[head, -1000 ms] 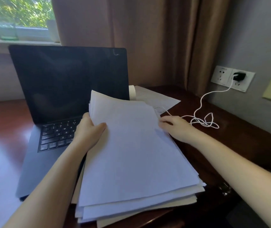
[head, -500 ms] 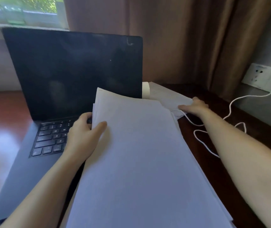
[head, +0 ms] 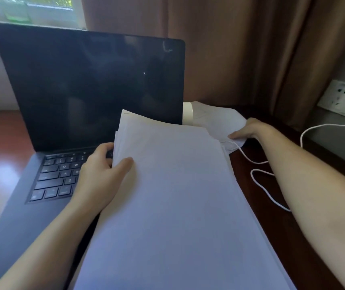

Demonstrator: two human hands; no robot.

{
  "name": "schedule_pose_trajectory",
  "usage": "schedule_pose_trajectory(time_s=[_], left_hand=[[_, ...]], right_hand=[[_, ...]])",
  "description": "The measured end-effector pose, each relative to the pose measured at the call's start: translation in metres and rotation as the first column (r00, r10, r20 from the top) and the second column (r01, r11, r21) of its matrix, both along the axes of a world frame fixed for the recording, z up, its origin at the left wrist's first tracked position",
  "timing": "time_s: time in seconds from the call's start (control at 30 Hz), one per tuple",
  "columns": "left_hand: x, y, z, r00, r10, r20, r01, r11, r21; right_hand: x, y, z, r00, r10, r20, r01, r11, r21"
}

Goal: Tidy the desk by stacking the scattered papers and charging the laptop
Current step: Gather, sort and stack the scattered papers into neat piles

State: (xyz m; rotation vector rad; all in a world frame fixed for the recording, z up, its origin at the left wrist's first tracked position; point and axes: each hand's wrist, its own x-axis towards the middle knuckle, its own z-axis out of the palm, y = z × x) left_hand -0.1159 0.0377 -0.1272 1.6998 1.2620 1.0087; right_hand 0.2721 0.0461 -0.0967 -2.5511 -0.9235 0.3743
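A thick stack of white papers fills the middle of the view. My left hand grips its left edge, thumb on top and fingers underneath, above the keyboard of the open dark laptop, whose screen is black. Farther back, my right hand pinches the near corner of a loose white sheet lying behind the stack beside the laptop. A white charging cable loops across the dark desk under my right forearm and runs up to the wall socket.
A small white cylindrical object stands just right of the laptop screen. Brown curtains hang behind the desk, and a window is at the upper left. A grey wall ledge borders the desk on the right.
My right hand left the stack's right edge near the coiled cable and reached back to the loose sheet. The view moved in closer; my left hand kept its grip on the stack.
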Motion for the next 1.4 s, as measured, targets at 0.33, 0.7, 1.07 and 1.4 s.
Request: schedule_pose_trajectory(time_s=[0.33,0.7,1.07,1.4], left_hand=[[0.000,0.002,-0.004,1.000,0.015,-0.016,-0.014,1.000,0.022],[-0.001,-0.001,-0.001,0.999,0.012,-0.033,-0.011,1.000,0.028],[0.001,-0.005,0.002,0.997,0.021,-0.070,-0.017,0.998,0.055],[0.000,-0.004,0.002,0.994,0.013,-0.104,-0.004,0.997,0.079]], right_hand=[[-0.040,-0.020,-0.014,1.000,-0.016,0.006,0.015,0.985,0.170],[-0.011,-0.098,-0.014,0.924,-0.368,-0.100,0.375,0.827,0.419],[-0.028,-0.118,0.003,0.841,-0.360,-0.403,0.536,0.464,0.705],[-0.072,-0.136,0.050,0.746,0.142,-0.650,0.644,0.090,0.759]])
